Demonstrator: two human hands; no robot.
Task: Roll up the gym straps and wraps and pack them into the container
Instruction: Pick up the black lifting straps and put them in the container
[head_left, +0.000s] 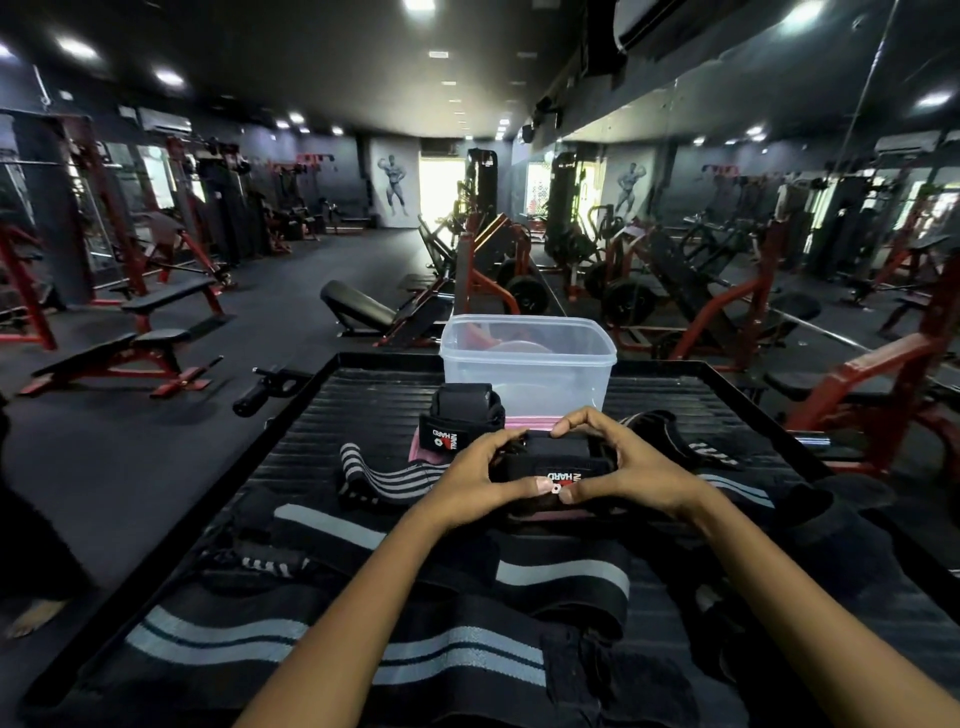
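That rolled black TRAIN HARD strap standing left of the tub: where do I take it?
Grip the rolled strap across its two flat sides, coming from above. It stands apart from the clear container with its top free; squeezing across the coil likely keeps it from unrolling.

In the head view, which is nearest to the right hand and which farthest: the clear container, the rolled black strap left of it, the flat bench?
From the right hand:
1. Clear container, just beyond it.
2. Rolled black strap, to its left.
3. Flat bench, far left on the floor.
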